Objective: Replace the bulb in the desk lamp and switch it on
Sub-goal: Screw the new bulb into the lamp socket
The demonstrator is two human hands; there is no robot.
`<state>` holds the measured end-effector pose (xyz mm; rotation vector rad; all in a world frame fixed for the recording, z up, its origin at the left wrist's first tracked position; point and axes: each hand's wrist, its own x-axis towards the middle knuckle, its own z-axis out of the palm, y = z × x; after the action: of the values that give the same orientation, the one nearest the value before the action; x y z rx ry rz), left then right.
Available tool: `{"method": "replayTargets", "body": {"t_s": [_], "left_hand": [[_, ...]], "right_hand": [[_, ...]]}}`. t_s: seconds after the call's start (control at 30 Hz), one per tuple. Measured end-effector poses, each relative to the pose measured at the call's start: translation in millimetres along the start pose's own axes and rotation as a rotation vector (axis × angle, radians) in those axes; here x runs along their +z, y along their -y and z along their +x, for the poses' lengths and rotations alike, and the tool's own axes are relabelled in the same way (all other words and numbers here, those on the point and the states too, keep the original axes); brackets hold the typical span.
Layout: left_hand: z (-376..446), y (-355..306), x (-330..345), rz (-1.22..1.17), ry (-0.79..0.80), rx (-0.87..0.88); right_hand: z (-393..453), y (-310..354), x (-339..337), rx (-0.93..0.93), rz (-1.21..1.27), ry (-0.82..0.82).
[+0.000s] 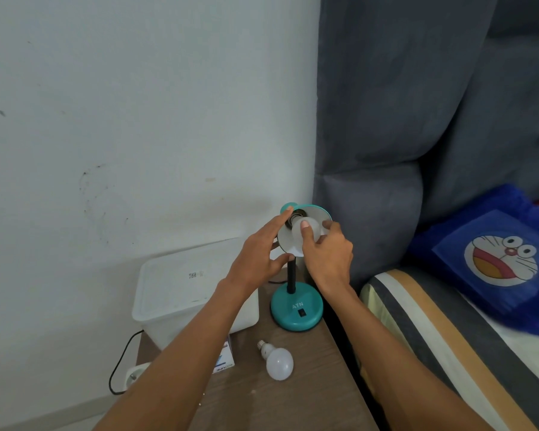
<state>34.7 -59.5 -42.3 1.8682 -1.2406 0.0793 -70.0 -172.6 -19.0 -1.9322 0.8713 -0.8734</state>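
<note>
I am at a small brown wooden table (308, 377) pushed into a corner. A white wall (122, 104) is behind it, with some dark marks on it. On my right is a big gray padded headboard (402, 119) and a bed with a striped sheet (433, 321). A blue pillow (495, 262) with a cartoon cat face lies on the bed.

The teal desk lamp (297, 309) stands at the back of the table, near the bed side. Its round base has a black switch (301, 312) on it. The shade (288, 241) is tipped toward me, so I see inside it.

My left hand (259, 256) holds the edge of the shade, with the fingers spread on its rim. My right hand (327, 256) wraps its fingers around the white bulb in the shade (299, 236), and my thumb presses on the front of it. The bulb sits at the socket.

1 more white bulb (277, 360) lies on its side on the table, in front of the lamp base. A white plastic box (184, 293) with a lid sits on the left. A small bulb carton (226, 357) peeks out from under my left arm. A black cord (122, 359) runs down to a white plug socket (136, 373) by the table's left edge.
</note>
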Motion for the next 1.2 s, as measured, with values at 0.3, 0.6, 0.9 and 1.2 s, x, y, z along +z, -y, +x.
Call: {"method": "replayTargets", "body": {"t_s": [0.3,0.6,0.9,1.2], "left_hand": [[-0.3,1.7,0.7,0.003,0.007,-0.003],[0.5,3.5,0.5,-0.016,0.012,-0.001],[-0.4,2.2,-0.2,-0.010,0.004,-0.006],[0.2,1.8,1.6,-0.008,0.006,-0.005]], "right_hand": [[-3.3,-3.8,-1.7,-0.080,-0.022,0.074],[3.5,-6.3,3.7,0.044,-0.023,-0.017],[0.1,-7.2,4.1,-0.011,-0.012,0.079],[2.1,-3.2,5.4,0.070,-0.024,0.019]]}}
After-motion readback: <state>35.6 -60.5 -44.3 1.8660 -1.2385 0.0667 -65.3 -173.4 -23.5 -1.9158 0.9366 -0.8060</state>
